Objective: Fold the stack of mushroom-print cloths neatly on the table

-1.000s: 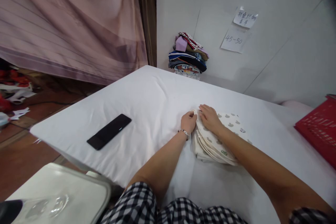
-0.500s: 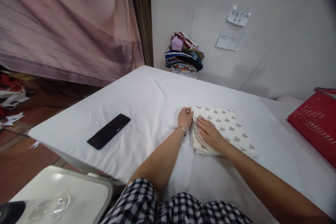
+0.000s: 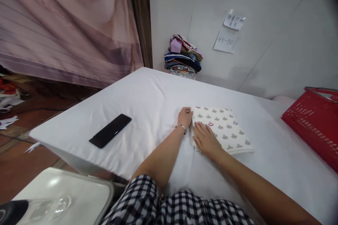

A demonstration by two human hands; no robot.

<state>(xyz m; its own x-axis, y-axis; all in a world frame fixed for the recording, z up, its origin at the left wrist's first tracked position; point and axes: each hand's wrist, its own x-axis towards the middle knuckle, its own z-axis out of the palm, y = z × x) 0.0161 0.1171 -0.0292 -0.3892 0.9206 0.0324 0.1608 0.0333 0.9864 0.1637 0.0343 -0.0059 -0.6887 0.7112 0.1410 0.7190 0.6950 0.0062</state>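
A folded cream cloth (image 3: 224,126) with grey motifs and a few red ones lies on the white-covered table, its layers stacked flat. At its far left corner, the fingers of my left hand (image 3: 185,116) are curled closed on the edge; a bracelet circles that wrist. My right hand (image 3: 207,140) rests flat on the near left part of the cloth, palm down, fingers stretched out, covering some of the pattern and the left edge.
On the table (image 3: 148,95) to the left lies a black phone-like slab (image 3: 110,130). A red basket (image 3: 311,119) stands at the right. Beyond the far edge is a pile of folded fabrics (image 3: 183,56). A white stool-like surface (image 3: 71,186) is at lower left.
My right hand has slid left and towards me across the cloth. The layers fanned out at the left edge now lie flatter and more even. My left hand stays at the corner.
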